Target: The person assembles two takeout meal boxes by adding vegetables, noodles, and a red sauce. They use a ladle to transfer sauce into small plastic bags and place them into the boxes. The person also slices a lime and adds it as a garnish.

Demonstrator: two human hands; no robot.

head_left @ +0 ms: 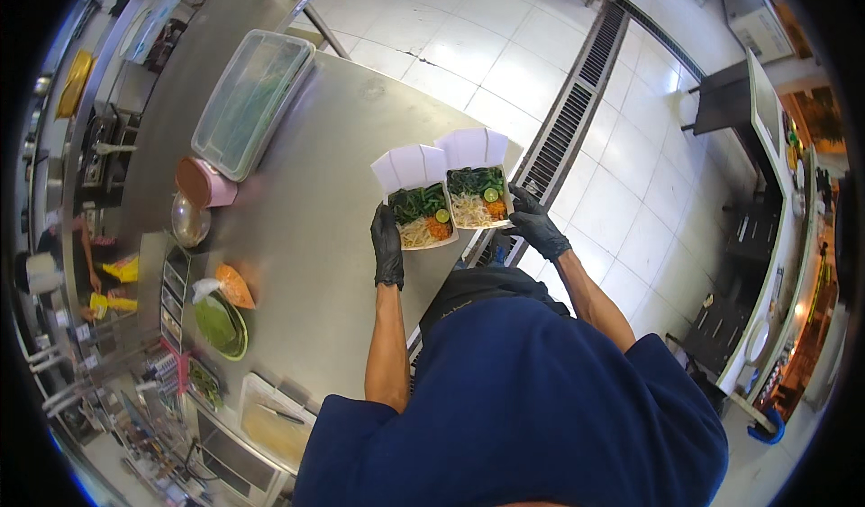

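Observation:
Two white paper takeaway boxes stand side by side with their lids up at the table's near edge. My left hand [386, 246], in a black glove, grips the outer side of the left takeaway box [408, 170]. Gloved the same way, my right hand [538, 222] holds the outer side of the right takeaway box [472, 149]. Each box contains dark green leaves, pale bean sprouts, an orange shredded or crumbly heap and a cut lime. My fingers are partly hidden against the boxes. Whether the boxes rest on the steel or are slightly lifted, I cannot tell.
On the steel table [351, 120] sit a lidded clear tub [254, 102], a pink container [207, 183], a green round plate [219, 325], a bag of orange food [235, 286] and a cutting board with a knife [275, 421]. A floor drain grate [577, 102] runs beyond the table's right edge.

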